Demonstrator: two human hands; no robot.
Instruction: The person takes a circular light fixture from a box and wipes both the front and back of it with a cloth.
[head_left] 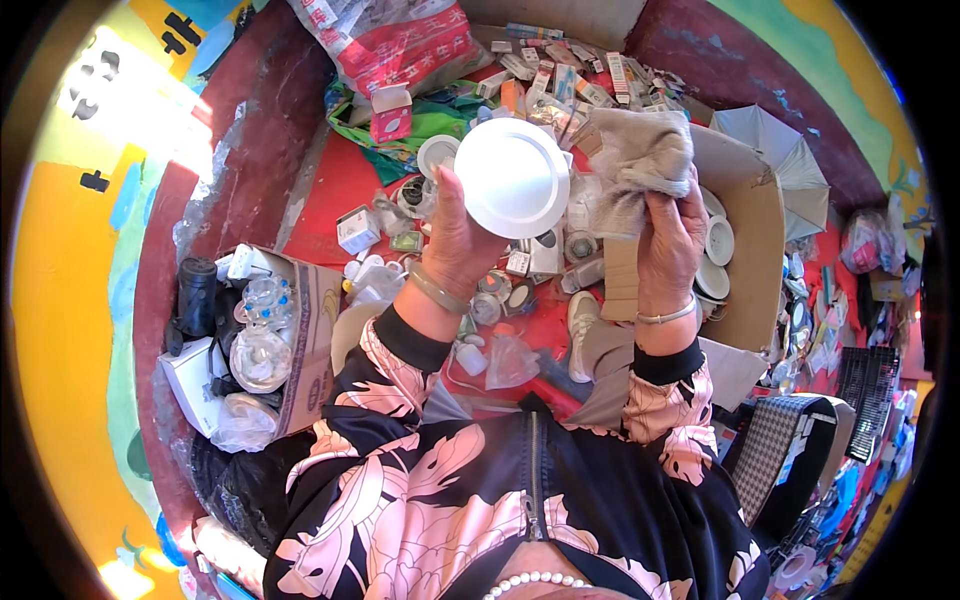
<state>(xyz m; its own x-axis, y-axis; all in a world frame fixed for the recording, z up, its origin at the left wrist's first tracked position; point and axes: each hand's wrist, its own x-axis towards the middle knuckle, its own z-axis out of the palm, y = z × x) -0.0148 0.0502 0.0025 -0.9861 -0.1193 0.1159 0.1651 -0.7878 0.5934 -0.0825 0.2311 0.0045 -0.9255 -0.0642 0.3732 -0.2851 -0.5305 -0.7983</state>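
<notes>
My left hand (452, 245) grips a white round disc (512, 178) by its lower left edge. The disc has a raised rim and a smooth, bright face; its kind I cannot make out. To the right, my right hand (668, 250) pinches a crumpled grey-beige cloth (645, 150) between thumb and fingers. The cloth is held up beside the disc, with a gap between the two. Just behind the disc's left edge sits a smaller white ring-shaped piece (437, 153). Below my right hand, several white round pieces (713, 278) lie in an open cardboard box (755, 250).
Another cardboard box (315, 345) at the left holds plastic-wrapped items and a dark cylinder. Several small boxes (565, 85) are heaped at the back near a red and white sack (400, 45). A folded pale umbrella (785, 160) leans behind the right box.
</notes>
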